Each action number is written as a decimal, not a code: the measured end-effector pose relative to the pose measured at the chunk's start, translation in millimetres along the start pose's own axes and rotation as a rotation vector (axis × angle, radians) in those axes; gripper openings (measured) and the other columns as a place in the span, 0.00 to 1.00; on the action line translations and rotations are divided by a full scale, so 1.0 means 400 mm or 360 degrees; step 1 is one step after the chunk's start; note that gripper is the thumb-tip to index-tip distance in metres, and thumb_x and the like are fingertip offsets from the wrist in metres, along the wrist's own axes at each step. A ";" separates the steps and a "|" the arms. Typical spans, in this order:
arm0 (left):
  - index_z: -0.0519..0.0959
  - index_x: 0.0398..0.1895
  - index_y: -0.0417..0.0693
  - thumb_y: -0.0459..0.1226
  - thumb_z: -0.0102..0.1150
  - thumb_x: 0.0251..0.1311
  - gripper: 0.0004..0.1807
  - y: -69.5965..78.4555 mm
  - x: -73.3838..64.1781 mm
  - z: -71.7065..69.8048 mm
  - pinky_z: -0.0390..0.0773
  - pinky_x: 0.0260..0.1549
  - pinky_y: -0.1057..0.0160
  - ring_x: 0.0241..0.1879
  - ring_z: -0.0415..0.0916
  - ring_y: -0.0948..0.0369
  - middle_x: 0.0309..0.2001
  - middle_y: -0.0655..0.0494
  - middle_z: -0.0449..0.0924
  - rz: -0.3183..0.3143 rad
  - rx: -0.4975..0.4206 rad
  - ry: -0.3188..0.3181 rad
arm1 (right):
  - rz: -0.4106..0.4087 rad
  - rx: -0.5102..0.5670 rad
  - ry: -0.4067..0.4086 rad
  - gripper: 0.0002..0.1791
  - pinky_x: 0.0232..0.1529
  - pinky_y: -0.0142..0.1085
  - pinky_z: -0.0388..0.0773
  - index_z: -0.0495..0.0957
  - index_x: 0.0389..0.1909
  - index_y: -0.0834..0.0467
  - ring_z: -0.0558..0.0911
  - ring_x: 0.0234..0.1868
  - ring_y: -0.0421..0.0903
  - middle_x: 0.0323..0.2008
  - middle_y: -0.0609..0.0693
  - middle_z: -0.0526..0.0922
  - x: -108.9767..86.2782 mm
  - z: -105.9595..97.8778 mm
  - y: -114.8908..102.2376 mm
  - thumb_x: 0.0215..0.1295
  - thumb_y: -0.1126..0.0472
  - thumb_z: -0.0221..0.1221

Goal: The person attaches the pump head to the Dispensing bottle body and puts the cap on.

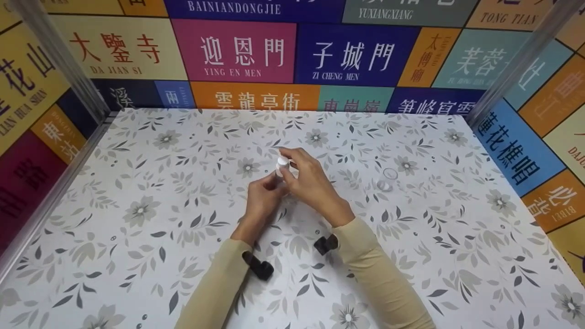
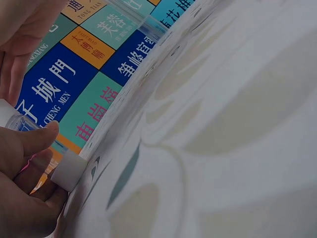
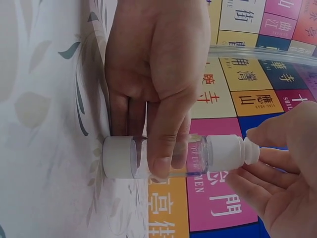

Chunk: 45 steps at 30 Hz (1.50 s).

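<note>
A small clear bottle (image 3: 190,156) with a white base and a white stepped top (image 3: 228,151) stands upright on the table. My left hand (image 1: 264,198) grips its clear body, thumb on one side and fingers on the other. In the left wrist view the white base (image 2: 69,171) shows below the left fingers. My right hand (image 1: 313,183) pinches the narrow white tip of the bottle between thumb and fingers. To the right lies a clear cap (image 1: 386,183), see-through and hard to make out.
White cloth with grey flowers and leaves covers the table (image 1: 160,256). Behind it rises a wall (image 1: 233,50) of coloured panels with lettering, and similar panels stand at both sides. Clear strips (image 1: 68,59) run along the corners.
</note>
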State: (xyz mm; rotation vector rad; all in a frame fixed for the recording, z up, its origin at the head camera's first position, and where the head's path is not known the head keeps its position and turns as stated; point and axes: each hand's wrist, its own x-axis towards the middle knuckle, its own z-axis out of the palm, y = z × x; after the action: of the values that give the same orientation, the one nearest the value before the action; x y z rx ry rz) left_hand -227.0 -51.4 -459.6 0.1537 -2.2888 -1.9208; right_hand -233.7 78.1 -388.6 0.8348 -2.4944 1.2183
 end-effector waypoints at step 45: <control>0.81 0.57 0.41 0.27 0.68 0.52 0.25 0.001 0.001 0.000 0.79 0.47 0.65 0.43 0.78 0.62 0.53 0.43 0.85 0.0010 0.0010 0.0008 | 0.0006 -0.0003 -0.0032 0.21 0.61 0.39 0.80 0.74 0.62 0.65 0.81 0.58 0.54 0.56 0.61 0.80 0.000 0.009 0.011 0.70 0.67 0.57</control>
State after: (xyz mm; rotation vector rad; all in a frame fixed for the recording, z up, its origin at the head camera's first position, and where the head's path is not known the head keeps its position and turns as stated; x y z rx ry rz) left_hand -227.6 -51.2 -459.2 0.1512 -2.2899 -1.9079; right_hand -236.1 77.4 -393.9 0.8462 -2.5141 1.2144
